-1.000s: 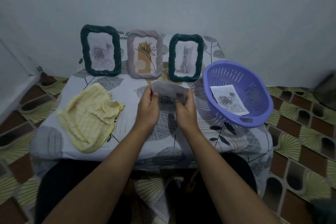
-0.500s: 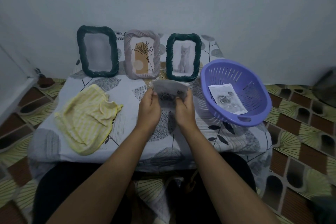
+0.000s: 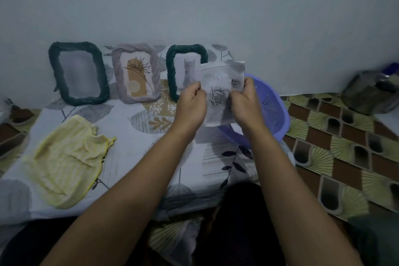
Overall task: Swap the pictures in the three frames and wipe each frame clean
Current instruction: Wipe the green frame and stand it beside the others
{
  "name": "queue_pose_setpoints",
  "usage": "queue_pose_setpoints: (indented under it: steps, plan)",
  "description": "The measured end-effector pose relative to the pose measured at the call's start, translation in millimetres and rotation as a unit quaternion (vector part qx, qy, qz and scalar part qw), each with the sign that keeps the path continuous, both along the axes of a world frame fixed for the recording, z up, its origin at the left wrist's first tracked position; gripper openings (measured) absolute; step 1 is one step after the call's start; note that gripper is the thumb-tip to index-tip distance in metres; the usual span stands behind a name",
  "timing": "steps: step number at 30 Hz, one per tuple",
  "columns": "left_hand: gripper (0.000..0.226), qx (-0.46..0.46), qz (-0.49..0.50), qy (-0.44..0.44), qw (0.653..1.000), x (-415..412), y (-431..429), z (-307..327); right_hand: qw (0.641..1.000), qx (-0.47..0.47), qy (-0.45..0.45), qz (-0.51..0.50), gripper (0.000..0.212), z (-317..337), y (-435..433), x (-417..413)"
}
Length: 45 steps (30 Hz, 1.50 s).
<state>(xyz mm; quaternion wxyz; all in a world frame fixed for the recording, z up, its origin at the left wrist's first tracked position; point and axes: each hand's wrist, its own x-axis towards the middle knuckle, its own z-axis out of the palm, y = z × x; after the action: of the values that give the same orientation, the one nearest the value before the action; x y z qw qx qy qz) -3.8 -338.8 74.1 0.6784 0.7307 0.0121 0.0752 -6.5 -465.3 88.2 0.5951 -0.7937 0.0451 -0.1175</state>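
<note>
Three frames lean against the wall at the back of the table. The left dark green frame (image 3: 78, 72) looks blank and blurred. A plant drawing fills the middle grey frame (image 3: 136, 72). The right dark green frame (image 3: 172, 71) holds a cat picture. I hold a grey rose picture (image 3: 222, 90) upright over the purple basket (image 3: 274, 112). My left hand (image 3: 191, 103) pinches its left edge, and my right hand (image 3: 245, 103) pinches its right edge. A yellow cloth (image 3: 67, 160) lies on the table's left part.
The table (image 3: 138, 153) has a leaf-print cover and stands against a pale wall. Patterned floor tiles (image 3: 336, 157) spread to the right. A dark blurred object (image 3: 371, 90) sits on the floor at the far right. My dark-clothed lap is below the table's front edge.
Both hands have carried the rose picture up and to the right, from the table's middle to over the basket. The view has shifted right.
</note>
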Motion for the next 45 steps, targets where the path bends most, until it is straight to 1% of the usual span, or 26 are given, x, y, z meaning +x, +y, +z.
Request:
queue_pose_setpoints:
  steps: [3,6,8,10,12,14,18,23,25,26,27,30,32,37,40,43,45]
  plan:
    - [0.029,0.020,-0.026,0.011,0.999,5.8,-25.8,6.8,0.998,-0.046,0.035,-0.022,0.033,-0.1,-29.1,14.0]
    - [0.039,0.017,-0.053,0.057,0.997,17.0,-49.8,6.4,0.988,-0.119,0.094,-0.028,0.040,-3.6,-52.9,28.7]
    - [0.043,0.003,-0.075,0.095,0.993,26.6,-62.3,1.5,0.982,-0.138,0.128,-0.024,0.052,-8.4,-64.0,39.0]
    - [0.034,-0.046,-0.098,0.148,0.983,34.4,-72.4,-0.9,0.971,-0.171,0.169,-0.006,0.051,-14.8,-72.9,49.9]
    - [0.013,-0.070,-0.091,0.185,0.976,37.4,-80.8,2.1,0.956,-0.206,0.209,0.016,0.049,-23.0,-79.5,62.1]
    - [0.016,-0.092,-0.072,0.214,0.970,43.9,-86.6,-1.2,0.945,-0.223,0.239,0.028,0.054,-29.0,-81.7,68.3]
    - [0.019,-0.105,-0.070,0.250,0.960,52.7,-93.4,-8.3,0.935,-0.247,0.254,0.036,0.060,-41.8,-84.0,78.9]
    - [0.020,-0.074,-0.068,0.278,0.955,59.1,-94.3,-12.6,0.926,-0.286,0.242,0.037,0.057,-47.5,-87.4,84.2]
    - [0.037,-0.070,-0.066,0.285,0.954,63.5,-95.8,-17.1,0.927,-0.287,0.240,0.040,0.052,-48.9,-88.3,83.5]
    - [0.041,-0.072,-0.065,0.293,0.951,64.3,-96.0,-16.6,0.925,-0.286,0.248,0.042,0.051,-50.3,-88.8,83.9]
    - [0.038,-0.078,-0.062,0.299,0.949,65.7,-96.4,-16.7,0.921,-0.289,0.257,0.043,0.051,-51.1,-89.2,83.9]
    - [0.014,-0.093,-0.058,0.334,0.936,67.4,-95.7,-13.7,0.910,-0.301,0.284,0.041,0.055,-51.8,-88.5,83.8]
    - [0.010,-0.104,-0.054,0.353,0.928,69.7,-96.7,-16.1,0.903,-0.307,0.297,0.043,0.057,-50.7,-85.9,83.0]
    - [0.008,-0.119,-0.032,0.375,0.919,73.3,-101.9,-18.0,0.913,-0.262,0.307,0.050,0.050,-47.9,-82.0,82.7]
    - [0.010,-0.122,-0.034,0.380,0.916,75.4,-102.5,-21.1,0.913,-0.262,0.309,0.050,0.046,-48.3,-85.3,83.7]
    - [0.017,-0.118,-0.035,0.382,0.916,77.2,-101.2,-22.9,0.918,-0.257,0.300,0.046,0.041,-50.7,-89.9,86.2]
    - [0.023,-0.124,-0.037,0.381,0.916,79.0,-101.8,-24.1,0.920,-0.249,0.298,0.046,0.041,-51.5,-90.9,86.6]
